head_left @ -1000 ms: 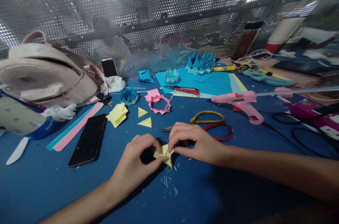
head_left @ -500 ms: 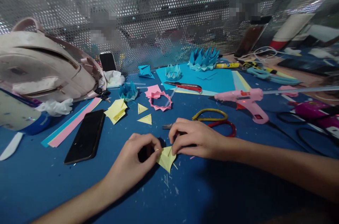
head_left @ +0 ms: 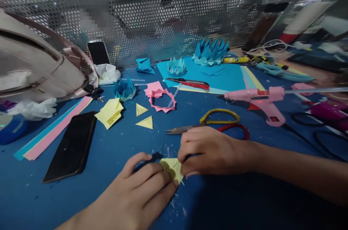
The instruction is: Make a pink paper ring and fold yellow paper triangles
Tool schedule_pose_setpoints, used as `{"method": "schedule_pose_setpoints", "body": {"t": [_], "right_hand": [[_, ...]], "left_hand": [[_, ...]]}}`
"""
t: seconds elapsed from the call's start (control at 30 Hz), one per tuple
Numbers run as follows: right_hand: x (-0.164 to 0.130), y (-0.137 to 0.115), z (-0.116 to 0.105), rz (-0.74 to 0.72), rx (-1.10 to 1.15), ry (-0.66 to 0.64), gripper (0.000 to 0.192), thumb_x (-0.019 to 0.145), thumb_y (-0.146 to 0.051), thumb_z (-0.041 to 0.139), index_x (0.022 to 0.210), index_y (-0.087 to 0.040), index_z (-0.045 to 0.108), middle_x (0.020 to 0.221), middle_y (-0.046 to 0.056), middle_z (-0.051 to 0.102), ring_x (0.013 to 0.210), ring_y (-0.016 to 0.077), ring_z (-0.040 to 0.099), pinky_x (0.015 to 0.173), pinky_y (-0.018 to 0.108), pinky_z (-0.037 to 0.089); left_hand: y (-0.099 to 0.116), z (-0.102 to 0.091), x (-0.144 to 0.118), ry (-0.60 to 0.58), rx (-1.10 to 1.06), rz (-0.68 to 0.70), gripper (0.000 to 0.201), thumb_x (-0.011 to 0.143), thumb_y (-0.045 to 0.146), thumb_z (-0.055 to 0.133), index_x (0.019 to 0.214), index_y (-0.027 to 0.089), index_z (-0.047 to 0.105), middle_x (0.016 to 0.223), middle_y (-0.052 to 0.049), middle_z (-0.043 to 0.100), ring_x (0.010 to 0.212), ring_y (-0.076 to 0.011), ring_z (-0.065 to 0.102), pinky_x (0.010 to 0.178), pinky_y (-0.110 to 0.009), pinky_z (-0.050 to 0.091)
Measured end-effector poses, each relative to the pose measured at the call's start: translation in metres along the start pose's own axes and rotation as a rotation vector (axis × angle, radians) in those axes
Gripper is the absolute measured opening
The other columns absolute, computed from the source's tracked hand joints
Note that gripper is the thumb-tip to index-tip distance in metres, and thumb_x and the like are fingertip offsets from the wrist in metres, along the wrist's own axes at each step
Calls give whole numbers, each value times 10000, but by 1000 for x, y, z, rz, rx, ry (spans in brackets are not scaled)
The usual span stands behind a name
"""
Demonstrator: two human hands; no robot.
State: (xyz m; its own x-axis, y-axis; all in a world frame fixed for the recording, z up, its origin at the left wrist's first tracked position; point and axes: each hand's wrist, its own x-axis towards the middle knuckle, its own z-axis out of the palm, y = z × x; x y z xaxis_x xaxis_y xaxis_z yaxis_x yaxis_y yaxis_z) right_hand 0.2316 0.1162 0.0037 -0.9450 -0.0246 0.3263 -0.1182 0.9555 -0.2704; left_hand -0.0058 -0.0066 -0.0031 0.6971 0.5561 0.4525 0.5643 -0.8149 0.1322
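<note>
We see our 2 hands working on a small yellow folded paper piece that lies on the blue table, near the front edge, between both hands. Our left hand lies flat over the table with the fingers stretched and close together, and the fingertips press on the left side of the yellow folded paper piece. Our right hand comes from the right side; its thumb and bent fingers pinch the right edge of the same paper, so the fingers are curled and pressed together on it.

Just behind the right hand lie the scissors with 1 yellow and 1 red handle, the blades closed and pointing to the left. Further right is a pink glue gun resting on the table. To the left of the hands a black phone lies face up, beside long paper strips in pink and blue. Behind it we see a yellow paper stack and 2 small yellow triangles. A pink paper ring lies near the middle, and further back a red utility knife rests on a blue sheet. A pale bag stands at the left, before a perforated metal wall.
</note>
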Motion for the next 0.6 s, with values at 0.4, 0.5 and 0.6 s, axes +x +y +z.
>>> {"method": "schedule_pose_setpoints", "body": {"t": [0.4,0.5,0.6], "right_hand": [[6,-4,4,236,273,-7,152,997,-294,573,952,-179,663,923,14,649,862,138,580,780,273,411],[8,-9,4,304,272,-5,180,1005,-308,552,942,-170,648,909,20,638,853,150,569,786,284,413],[9,-14,6,376,242,-29,138,990,-286,559,938,-181,631,913,28,632,871,174,563,822,311,420]], "left_hand": [[-2,5,-3,55,48,6,342,1066,158,374,1139,173,708,1010,3,747,1040,-124,627,1217,-342,137],[-1,6,-6,48,45,1,325,1061,148,397,1149,186,708,1025,1,748,1067,-124,623,1225,-354,127],[0,7,-6,44,43,-13,301,1050,146,430,1180,185,699,1010,1,741,1078,-129,630,1229,-364,120]]}}
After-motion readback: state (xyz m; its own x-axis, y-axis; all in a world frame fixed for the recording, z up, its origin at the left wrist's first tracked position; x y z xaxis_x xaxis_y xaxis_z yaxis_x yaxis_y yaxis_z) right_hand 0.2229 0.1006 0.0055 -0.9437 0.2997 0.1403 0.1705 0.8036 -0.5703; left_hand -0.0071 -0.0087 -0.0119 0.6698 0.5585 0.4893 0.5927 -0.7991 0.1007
